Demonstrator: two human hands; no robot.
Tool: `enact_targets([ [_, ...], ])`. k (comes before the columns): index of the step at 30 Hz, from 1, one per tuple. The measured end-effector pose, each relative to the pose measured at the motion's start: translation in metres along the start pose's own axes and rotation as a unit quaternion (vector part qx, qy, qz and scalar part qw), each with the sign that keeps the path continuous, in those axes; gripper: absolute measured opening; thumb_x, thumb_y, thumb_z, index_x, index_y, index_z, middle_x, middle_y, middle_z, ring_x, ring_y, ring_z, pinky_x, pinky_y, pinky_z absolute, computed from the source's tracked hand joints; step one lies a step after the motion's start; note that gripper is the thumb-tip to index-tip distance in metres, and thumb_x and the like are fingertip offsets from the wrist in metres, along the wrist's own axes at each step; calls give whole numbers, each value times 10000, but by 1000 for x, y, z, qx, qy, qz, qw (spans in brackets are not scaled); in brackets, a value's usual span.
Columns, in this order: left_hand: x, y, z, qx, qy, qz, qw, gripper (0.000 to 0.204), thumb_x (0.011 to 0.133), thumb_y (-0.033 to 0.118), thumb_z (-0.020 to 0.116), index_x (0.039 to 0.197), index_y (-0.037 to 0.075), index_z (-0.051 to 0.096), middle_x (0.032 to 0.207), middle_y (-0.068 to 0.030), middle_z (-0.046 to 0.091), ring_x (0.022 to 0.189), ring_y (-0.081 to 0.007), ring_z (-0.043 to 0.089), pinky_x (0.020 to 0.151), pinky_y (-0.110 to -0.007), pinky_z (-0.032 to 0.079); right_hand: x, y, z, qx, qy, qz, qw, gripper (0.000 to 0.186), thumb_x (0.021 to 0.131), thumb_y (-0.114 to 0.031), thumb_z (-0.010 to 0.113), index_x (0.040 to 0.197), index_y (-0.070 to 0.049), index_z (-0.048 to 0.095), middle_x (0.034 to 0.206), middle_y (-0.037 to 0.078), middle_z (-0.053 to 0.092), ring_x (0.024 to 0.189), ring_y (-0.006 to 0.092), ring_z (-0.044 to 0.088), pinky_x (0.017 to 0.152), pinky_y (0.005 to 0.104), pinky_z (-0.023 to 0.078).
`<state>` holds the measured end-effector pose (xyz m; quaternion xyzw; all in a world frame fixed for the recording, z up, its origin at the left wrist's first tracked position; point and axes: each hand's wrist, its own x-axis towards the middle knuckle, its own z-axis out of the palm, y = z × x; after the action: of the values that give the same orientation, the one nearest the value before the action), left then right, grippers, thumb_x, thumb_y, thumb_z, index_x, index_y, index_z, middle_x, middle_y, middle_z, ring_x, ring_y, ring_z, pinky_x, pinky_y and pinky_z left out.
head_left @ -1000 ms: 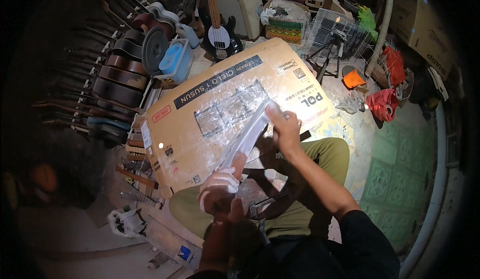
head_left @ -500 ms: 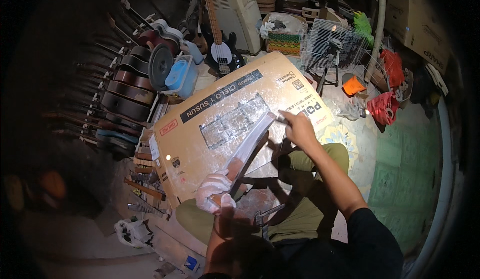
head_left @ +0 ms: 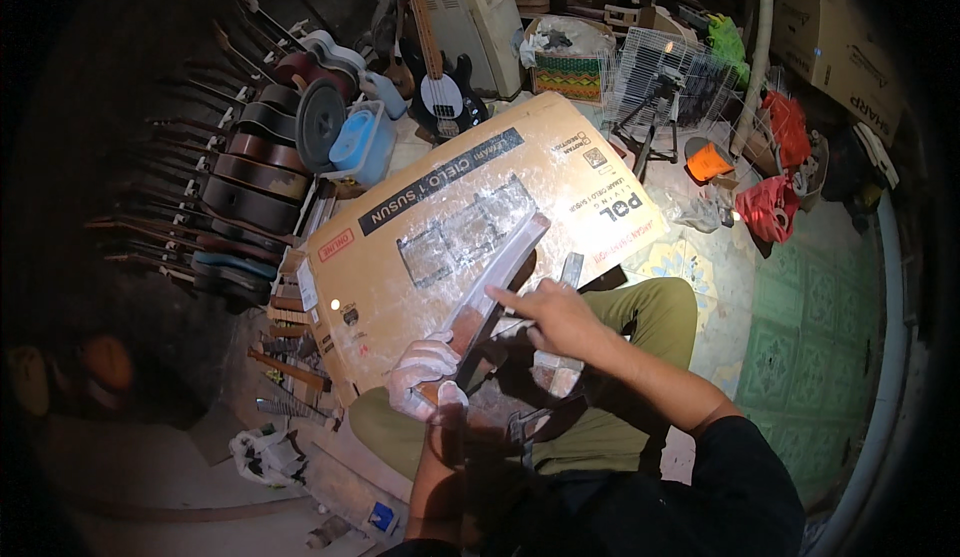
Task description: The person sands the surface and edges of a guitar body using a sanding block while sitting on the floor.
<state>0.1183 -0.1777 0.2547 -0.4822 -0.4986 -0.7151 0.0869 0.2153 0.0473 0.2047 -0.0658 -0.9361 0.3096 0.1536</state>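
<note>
My left hand (head_left: 422, 373), pale with dust or a thin glove, is closed around the near end of a long, slim wooden piece (head_left: 500, 269). The piece slants up and away to the right, its upper face pale and dusty and its side dark brown. My right hand (head_left: 556, 317) is bare, index finger stretched out and its tip against the piece about midway along. The other right fingers are partly curled, with nothing seen in them. Below the piece lies a dusty cardboard sheet (head_left: 450, 172). Just beyond my right hand, a small grey bar (head_left: 572, 269) shows.
Several guitars (head_left: 265, 172) stand in a row at left, near a blue tub (head_left: 365, 147). A black bass guitar (head_left: 445, 102) leans at the back. Behind the cardboard are a wire cage (head_left: 640, 72) and a small tripod (head_left: 655, 107). Red plastic bags (head_left: 768, 212) lie at right.
My right hand has moved from the far end of the wooden piece back toward me, to about its middle. The left hand keeps its grip, and the piece has tilted slightly.
</note>
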Motion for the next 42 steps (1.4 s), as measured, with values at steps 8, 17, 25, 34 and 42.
enact_targets([
  [8, 3, 0, 5, 8, 1, 3, 1000, 282, 850, 186, 672, 1012, 5, 527, 911, -158, 582, 844, -313, 613, 763, -484, 551, 10, 26, -2, -30, 49, 89, 994, 852, 717, 4, 643, 1531, -179, 472, 858, 167, 688, 781, 391, 578, 805, 475, 509],
  [17, 5, -4, 5, 24, 10, 9, 1000, 288, 860, 182, 667, 1032, 1, 522, 930, -161, 572, 866, -316, 606, 772, -484, 543, 12, 34, -11, -35, 23, 140, 989, 881, 722, 30, 574, 1541, -270, 451, 920, 121, 722, 816, 388, 614, 809, 466, 519],
  [25, 0, -23, 20, 18, 22, 20, 999, 294, 869, 178, 662, 1049, -2, 517, 947, -164, 563, 886, -318, 600, 780, -484, 536, -8, -9, -2, 74, -42, 68, 994, 911, 723, 23, 583, 1572, -255, 405, 856, 206, 676, 815, 419, 622, 825, 452, 530],
  [34, 1, -9, 19, 24, 19, 22, 999, 300, 878, 174, 656, 1069, -6, 511, 965, -167, 552, 909, -321, 592, 789, -484, 528, -1, 154, 9, 156, 116, 249, 949, 652, 844, -26, 572, 1476, -187, 548, 1207, 205, 720, 1067, 282, 701, 910, 344, 525],
  [42, -3, -5, 0, 132, 69, 70, 986, 306, 887, 171, 651, 1087, -10, 507, 982, -169, 543, 928, -323, 586, 797, -485, 520, -15, 20, 13, 294, 179, 151, 927, 490, 838, 12, 506, 1306, -23, 647, 1240, 160, 685, 1071, 265, 662, 974, 357, 491],
])
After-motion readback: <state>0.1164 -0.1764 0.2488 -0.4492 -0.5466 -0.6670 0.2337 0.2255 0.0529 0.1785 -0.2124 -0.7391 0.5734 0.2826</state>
